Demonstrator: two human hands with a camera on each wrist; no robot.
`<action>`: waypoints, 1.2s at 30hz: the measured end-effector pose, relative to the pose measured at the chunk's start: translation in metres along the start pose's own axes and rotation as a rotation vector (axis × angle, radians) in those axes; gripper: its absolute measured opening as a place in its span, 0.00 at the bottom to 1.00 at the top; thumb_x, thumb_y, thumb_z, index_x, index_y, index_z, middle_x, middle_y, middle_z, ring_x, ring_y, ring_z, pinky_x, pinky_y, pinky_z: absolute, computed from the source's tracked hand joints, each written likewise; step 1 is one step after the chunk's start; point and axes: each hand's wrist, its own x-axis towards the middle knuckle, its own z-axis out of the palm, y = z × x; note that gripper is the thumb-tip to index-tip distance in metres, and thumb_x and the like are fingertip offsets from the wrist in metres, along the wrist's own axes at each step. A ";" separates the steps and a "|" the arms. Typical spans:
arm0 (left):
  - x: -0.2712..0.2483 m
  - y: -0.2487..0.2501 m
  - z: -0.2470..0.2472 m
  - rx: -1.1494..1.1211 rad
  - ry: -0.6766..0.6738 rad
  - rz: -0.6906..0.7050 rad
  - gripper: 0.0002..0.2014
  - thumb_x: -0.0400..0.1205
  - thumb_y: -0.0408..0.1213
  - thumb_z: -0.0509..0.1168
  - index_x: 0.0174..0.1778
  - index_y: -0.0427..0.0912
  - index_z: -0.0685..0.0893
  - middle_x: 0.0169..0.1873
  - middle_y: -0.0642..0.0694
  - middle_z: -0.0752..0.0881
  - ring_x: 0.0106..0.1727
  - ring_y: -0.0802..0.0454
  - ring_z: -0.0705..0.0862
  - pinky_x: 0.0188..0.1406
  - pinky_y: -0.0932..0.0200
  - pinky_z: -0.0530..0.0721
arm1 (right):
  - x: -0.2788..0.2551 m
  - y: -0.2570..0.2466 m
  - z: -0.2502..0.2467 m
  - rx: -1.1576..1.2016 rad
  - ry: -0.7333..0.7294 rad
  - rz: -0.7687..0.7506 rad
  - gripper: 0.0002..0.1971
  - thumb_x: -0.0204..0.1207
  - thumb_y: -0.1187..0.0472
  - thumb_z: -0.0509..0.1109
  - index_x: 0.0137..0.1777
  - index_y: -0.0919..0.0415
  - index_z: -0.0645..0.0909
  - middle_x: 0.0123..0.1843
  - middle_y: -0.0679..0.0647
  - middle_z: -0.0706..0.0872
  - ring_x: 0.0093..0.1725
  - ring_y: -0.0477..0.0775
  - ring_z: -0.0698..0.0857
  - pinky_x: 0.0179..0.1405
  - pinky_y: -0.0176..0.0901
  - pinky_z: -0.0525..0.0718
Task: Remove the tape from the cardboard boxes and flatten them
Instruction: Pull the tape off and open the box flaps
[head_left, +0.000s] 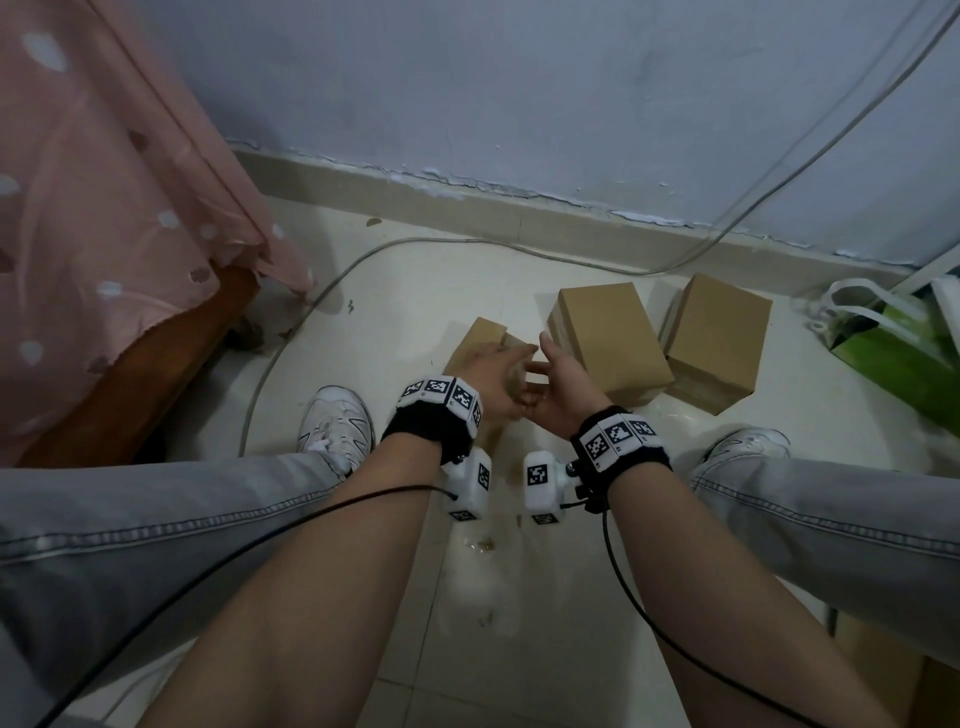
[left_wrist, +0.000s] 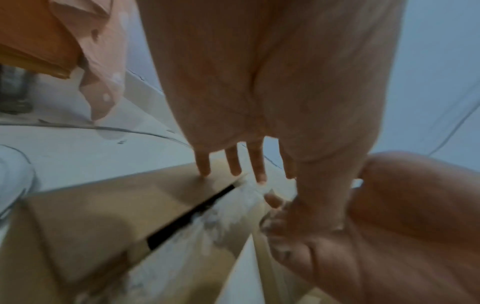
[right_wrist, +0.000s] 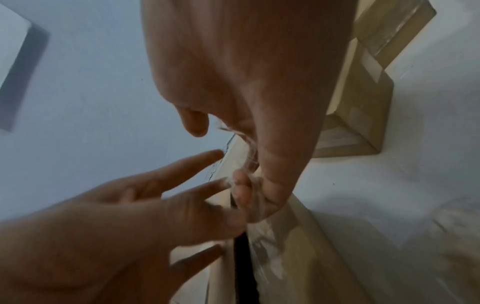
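Observation:
A small cardboard box stands on the floor between my feet, its top seam split into a dark gap. Crumpled clear tape lies along that seam. My left hand is spread over the box top, its straight fingertips touching the flap. My right hand pinches the loose tape between thumb and a fingertip, right beside the left hand. Two more closed boxes stand just to the right, with tape across their ends.
A bed with a pink spotted sheet fills the left. A grey cable loops over the floor behind the boxes. A green bag lies at the right. My white shoes flank the box. The wall is close behind.

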 end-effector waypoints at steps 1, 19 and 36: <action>-0.001 0.004 0.002 -0.031 -0.027 0.021 0.44 0.74 0.36 0.76 0.85 0.52 0.61 0.74 0.46 0.74 0.71 0.51 0.72 0.61 0.62 0.71 | -0.001 -0.001 0.001 -0.010 -0.014 0.003 0.27 0.81 0.37 0.63 0.59 0.64 0.77 0.40 0.58 0.78 0.25 0.51 0.69 0.31 0.44 0.73; 0.001 -0.013 0.012 -0.305 0.422 -0.118 0.11 0.72 0.25 0.72 0.43 0.44 0.94 0.36 0.45 0.89 0.39 0.55 0.83 0.34 0.80 0.75 | -0.011 -0.008 0.000 -0.141 -0.094 -0.004 0.20 0.85 0.64 0.62 0.74 0.72 0.71 0.68 0.71 0.81 0.53 0.63 0.88 0.69 0.61 0.81; 0.002 -0.029 0.011 -0.641 0.299 -0.285 0.06 0.73 0.34 0.80 0.44 0.45 0.92 0.34 0.54 0.88 0.41 0.56 0.86 0.37 0.75 0.80 | -0.021 -0.020 -0.001 -0.372 -0.038 -0.099 0.10 0.73 0.78 0.74 0.53 0.70 0.85 0.50 0.74 0.89 0.43 0.61 0.92 0.42 0.45 0.92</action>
